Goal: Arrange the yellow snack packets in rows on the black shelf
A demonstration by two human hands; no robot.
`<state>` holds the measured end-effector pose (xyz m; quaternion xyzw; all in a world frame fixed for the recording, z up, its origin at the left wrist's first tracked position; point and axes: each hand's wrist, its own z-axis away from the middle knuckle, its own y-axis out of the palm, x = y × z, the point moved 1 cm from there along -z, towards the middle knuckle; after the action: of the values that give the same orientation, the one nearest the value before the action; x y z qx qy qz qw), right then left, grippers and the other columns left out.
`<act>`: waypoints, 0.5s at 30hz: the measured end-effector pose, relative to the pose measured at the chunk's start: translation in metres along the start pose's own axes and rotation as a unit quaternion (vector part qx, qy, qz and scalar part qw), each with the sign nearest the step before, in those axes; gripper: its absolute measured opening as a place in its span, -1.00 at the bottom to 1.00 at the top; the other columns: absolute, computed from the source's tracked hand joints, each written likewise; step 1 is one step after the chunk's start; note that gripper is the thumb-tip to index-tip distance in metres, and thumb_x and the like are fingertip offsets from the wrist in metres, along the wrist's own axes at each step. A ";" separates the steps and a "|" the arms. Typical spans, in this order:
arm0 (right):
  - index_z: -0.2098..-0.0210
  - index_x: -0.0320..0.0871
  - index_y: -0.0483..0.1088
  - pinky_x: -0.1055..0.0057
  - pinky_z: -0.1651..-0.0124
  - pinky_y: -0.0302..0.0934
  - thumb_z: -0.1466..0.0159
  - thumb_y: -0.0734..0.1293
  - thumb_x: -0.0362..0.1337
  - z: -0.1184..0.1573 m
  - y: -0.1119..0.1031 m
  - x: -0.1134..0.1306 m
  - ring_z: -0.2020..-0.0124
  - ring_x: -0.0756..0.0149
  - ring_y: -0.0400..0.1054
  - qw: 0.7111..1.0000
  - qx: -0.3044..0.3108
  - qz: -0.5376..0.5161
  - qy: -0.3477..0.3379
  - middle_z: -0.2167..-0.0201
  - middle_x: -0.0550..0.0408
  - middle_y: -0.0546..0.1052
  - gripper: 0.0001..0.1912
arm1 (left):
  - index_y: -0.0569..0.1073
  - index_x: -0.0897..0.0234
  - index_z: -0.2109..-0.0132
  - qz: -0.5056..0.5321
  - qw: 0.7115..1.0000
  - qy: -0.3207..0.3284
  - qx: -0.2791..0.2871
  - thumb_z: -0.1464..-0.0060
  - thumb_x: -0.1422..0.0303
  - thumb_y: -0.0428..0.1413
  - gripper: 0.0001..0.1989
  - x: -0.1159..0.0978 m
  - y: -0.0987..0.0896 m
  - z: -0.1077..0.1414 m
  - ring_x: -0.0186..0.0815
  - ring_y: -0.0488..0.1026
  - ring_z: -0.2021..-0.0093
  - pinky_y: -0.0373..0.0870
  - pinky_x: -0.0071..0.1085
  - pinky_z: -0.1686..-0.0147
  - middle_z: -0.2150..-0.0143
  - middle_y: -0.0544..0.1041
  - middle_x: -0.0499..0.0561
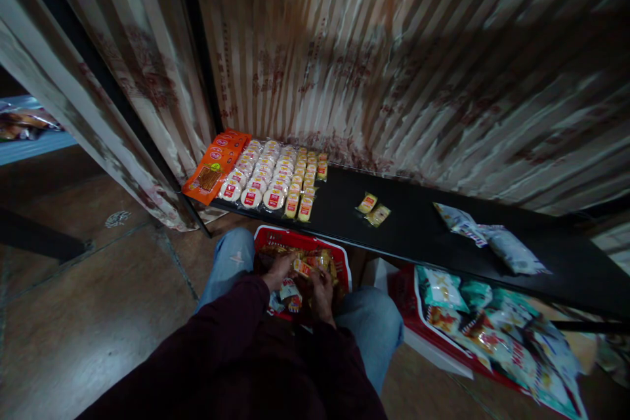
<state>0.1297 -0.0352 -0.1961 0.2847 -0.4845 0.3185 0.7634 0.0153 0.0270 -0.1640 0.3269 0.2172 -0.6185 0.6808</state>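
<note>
Because the little yellow packet point(302, 268) looks light, slippery and crumbly, its ends need soft holding; left hand point(279, 270) and right hand point(322, 292) fingers seem pinched on it.

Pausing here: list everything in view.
Shelf: one, black, centre
Flat packets: uncounted, orange, shelf's left
Round packs: many, white, alongside
Small packs: many, yellow, next right
Loose packs: two, yellow, shelf's middle
Shelf bags: two, pale, right
Near basket: one, red, foreground
Basket packs: many, mostly yellow, inside
Centre pack: one, yellow, over near basket
Far basket: one, red, under shelf
Snack bags: several, green and white, inside
Curtain: uncounted, striped beige, behind
Legs: two, blue, flanking basket
Left hand, right hand: one each, at centre pack
</note>
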 end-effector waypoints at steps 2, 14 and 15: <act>0.08 -0.08 0.43 0.25 0.18 0.38 0.05 0.43 -0.03 0.000 0.000 -0.001 0.25 0.19 0.46 1.000 -0.007 -0.003 0.010 0.29 0.10 0.56 -0.45 | 0.46 0.36 0.24 0.013 1.000 0.002 0.001 -0.14 0.36 0.04 -0.85 -0.001 -0.001 0.000 -0.45 0.38 0.58 0.32 -0.54 0.50 0.50 0.49 -0.06; 0.43 -0.12 0.46 0.33 0.30 0.34 0.14 0.41 -0.05 0.001 -0.001 0.002 0.41 0.25 0.41 0.999 0.007 0.037 0.001 0.48 0.15 0.54 -0.67 | 0.51 0.36 0.32 0.050 0.997 0.045 -0.024 0.11 0.46 0.29 -0.85 0.009 0.009 -0.005 -0.50 0.37 0.54 0.30 -0.56 0.46 0.50 0.48 -0.08; 0.43 -0.11 0.46 0.34 0.30 0.34 0.13 0.41 -0.06 0.002 -0.001 0.003 0.41 0.25 0.41 0.999 0.009 0.041 -0.002 0.48 0.16 0.54 -0.69 | 0.52 0.36 0.30 0.047 0.998 0.044 -0.027 0.11 0.46 0.29 -0.84 0.009 0.009 -0.005 -0.49 0.37 0.54 0.31 -0.55 0.45 0.50 0.48 -0.08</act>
<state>0.1304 -0.0368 -0.1931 0.2720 -0.4941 0.3534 0.7464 0.0263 0.0246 -0.1727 0.3446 0.2479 -0.5651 0.7074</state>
